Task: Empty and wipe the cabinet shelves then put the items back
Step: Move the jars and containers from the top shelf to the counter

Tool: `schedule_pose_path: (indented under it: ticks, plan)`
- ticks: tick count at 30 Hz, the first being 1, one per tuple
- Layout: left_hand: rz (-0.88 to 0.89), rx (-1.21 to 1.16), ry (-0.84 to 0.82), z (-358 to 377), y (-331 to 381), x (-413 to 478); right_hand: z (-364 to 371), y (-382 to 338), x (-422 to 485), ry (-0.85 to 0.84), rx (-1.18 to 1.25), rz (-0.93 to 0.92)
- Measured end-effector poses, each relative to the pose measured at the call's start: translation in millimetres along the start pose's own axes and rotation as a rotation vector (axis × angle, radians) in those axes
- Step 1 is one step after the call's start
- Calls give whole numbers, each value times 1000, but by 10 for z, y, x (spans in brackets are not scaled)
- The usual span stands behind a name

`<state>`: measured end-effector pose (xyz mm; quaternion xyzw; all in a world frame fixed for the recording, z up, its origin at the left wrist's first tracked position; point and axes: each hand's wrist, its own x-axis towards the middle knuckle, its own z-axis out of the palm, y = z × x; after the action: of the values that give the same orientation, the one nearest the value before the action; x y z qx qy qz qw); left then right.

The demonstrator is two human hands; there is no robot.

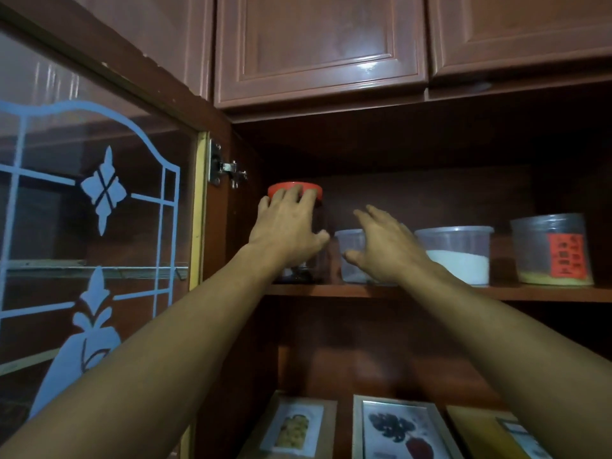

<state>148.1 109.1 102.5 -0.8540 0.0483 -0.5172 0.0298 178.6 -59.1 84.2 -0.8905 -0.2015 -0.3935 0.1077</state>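
A clear jar with a red lid (294, 188) stands at the left end of the upper shelf (331, 290). My left hand (286, 226) lies over the jar's front, fingertips on the lid, thumb curled round its right side. Beside it stands a small clear tub (349, 246). My right hand (385, 245) reaches in front of that tub with fingers spread and relaxed, holding nothing. Further right are a clear tub with white powder (455, 256) and a tub with a red label (551, 250) holding yellow contents.
The glass cabinet door (99, 210) with a white painted pattern stands open at the left, on a metal hinge (227, 168). Shut upper cabinet doors (318, 48) hang above. On the lower shelf lie boxes with picture labels (394, 429).
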Motion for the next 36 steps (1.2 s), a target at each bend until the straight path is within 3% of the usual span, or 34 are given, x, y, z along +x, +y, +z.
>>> schedule_pose_path:
  ticks: [11,29,36]
  plan:
    - [-56,-58,85,121,-120,451,167,104,308,38,-23,43]
    - [-512,-607,12,363,-320,751,199,151,546,-82,33,260]
    - [-565,-628,-50,394,-339,757,219,88,589,-146,26,302]
